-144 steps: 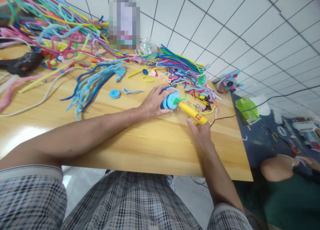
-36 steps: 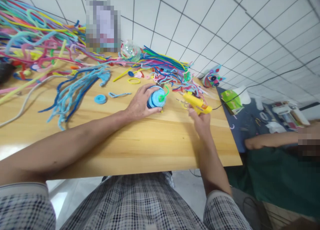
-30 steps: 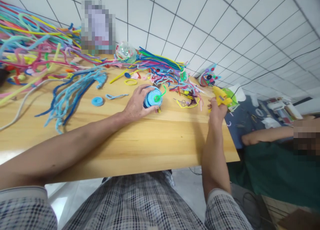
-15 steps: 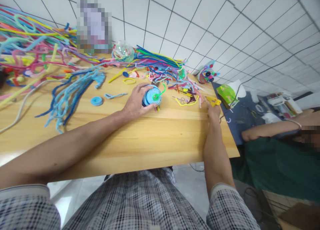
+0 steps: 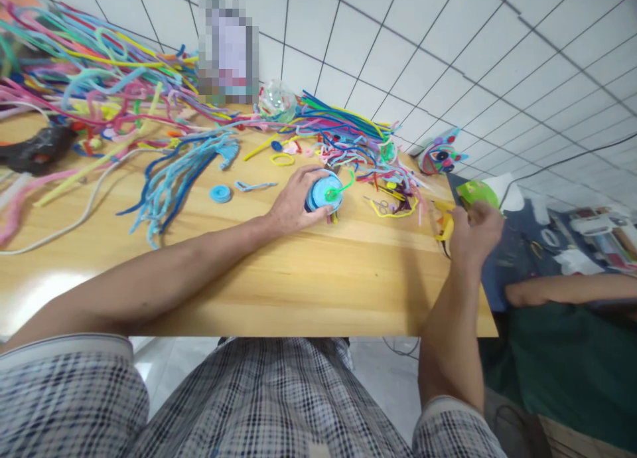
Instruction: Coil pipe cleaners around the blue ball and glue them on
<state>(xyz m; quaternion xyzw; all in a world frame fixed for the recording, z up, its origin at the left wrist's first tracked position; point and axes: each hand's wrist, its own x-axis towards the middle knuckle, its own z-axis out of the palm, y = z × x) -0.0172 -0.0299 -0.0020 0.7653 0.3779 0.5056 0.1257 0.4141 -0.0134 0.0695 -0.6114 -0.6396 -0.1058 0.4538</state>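
Observation:
My left hand is closed around a light-blue round coil of pipe cleaner. A green curl sits at its centre, with one end sticking up and to the right. My right hand is at the right end of the table, its fingers curled and blurred. Just left of it, partly overlapped by the hand, is a yellow glue gun; whether the fingers still touch it cannot be made out. A smaller blue coil and a folded blue strip lie left of my left hand.
Heaps of coloured pipe cleaners cover the back left of the table. A black glue gun lies far left. Small scissors and a decorated mask-like piece are on the right. Another person's arm rests beyond the table edge.
The view has swung left, so things appear farther right. My right hand has shifted right and off the yellow glue gun's top. My left hand keeps the blue coil in place.

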